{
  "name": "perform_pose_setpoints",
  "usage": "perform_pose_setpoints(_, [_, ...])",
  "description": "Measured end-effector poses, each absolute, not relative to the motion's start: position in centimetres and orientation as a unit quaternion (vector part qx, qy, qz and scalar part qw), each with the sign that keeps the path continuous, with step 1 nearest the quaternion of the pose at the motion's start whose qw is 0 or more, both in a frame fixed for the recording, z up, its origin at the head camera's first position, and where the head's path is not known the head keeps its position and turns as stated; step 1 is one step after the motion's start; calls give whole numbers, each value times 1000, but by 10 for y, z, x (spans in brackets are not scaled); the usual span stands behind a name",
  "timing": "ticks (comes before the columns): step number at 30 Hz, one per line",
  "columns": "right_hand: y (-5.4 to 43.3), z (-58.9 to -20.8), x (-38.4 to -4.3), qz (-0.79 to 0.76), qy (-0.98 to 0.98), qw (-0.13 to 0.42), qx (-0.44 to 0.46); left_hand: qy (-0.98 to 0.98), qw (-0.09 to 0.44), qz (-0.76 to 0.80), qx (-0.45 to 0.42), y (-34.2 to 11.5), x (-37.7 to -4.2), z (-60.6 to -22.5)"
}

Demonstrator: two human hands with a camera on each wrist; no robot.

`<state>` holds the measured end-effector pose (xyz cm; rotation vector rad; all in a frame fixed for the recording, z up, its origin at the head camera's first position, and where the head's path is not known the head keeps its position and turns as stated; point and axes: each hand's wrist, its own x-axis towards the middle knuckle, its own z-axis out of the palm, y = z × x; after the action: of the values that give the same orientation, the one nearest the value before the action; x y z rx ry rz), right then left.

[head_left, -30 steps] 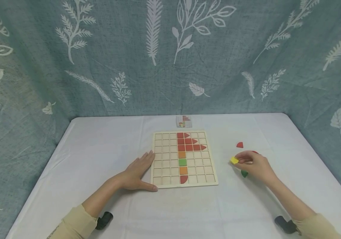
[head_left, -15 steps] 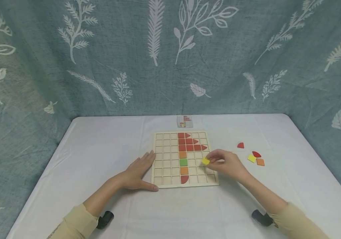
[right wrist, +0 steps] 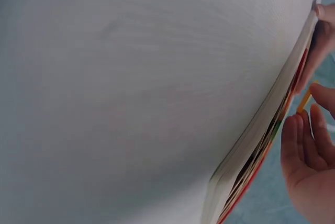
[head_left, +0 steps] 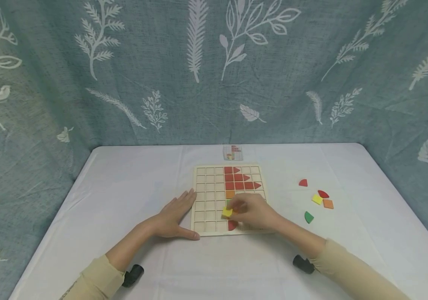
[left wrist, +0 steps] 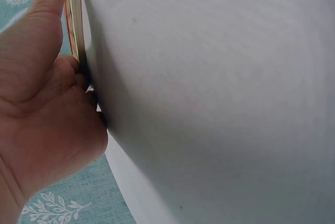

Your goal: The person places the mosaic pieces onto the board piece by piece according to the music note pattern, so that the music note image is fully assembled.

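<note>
Evidently, a placing step is in hand: at the lower centre of the head view, the right hand (head_left: 254, 211) has its grip clamped on a yellow tile (head_left: 227, 213) over the gridded board (head_left: 210, 205), whose left edge the left hand (head_left: 170, 217) touches. The next move probably calls for squaring the tile to the grid.
</note>
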<state>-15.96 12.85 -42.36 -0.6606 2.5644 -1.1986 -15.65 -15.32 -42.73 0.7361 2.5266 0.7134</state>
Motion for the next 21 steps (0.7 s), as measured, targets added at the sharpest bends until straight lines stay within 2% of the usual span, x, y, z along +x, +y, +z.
perform_pose_setpoints(4, [120,-426,-162,-368,883,100,-275,909,210,248,260,-153,-157,-428])
perform_pose_setpoints(13, [113,-424,-165,-323,889,97,-311,909,213,247,261,-154,-160,-432])
perform_pose_setpoints(17, [114,-423,-166,-318,891,100,-308,907,212,249,265,-155,-160,-433])
perform_pose_setpoints(21, [121,-422,-164,-360,886,115,-268,908,209,250,265,-155,-160,-434])
